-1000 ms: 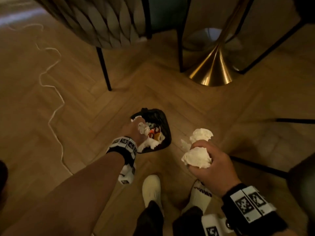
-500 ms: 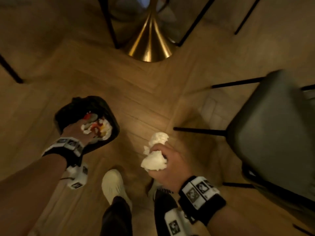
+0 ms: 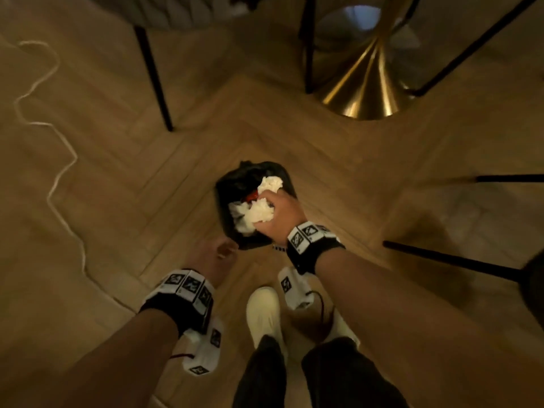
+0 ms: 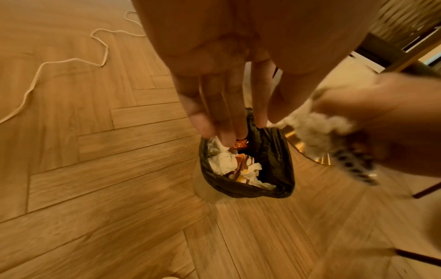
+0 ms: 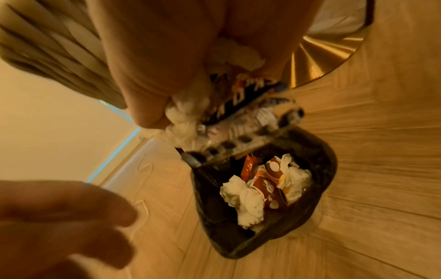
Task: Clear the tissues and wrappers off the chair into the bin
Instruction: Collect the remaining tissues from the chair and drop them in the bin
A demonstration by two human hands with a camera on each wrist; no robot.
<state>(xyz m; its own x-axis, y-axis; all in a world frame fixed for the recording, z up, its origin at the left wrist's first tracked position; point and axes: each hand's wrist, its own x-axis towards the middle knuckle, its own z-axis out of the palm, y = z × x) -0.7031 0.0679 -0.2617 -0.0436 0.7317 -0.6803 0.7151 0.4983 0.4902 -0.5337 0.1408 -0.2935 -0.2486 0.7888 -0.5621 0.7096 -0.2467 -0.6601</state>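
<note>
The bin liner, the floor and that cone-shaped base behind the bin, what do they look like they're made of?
Bin liner: thin black plastic film, judging by its crinkles and dull sheen.
Floor: wood or wood-look planks in a herringbone pattern, matte with visible grain.
Cone-shaped base: probably brushed metal with a brass or gold finish, since it shows streaky reflections.
</note>
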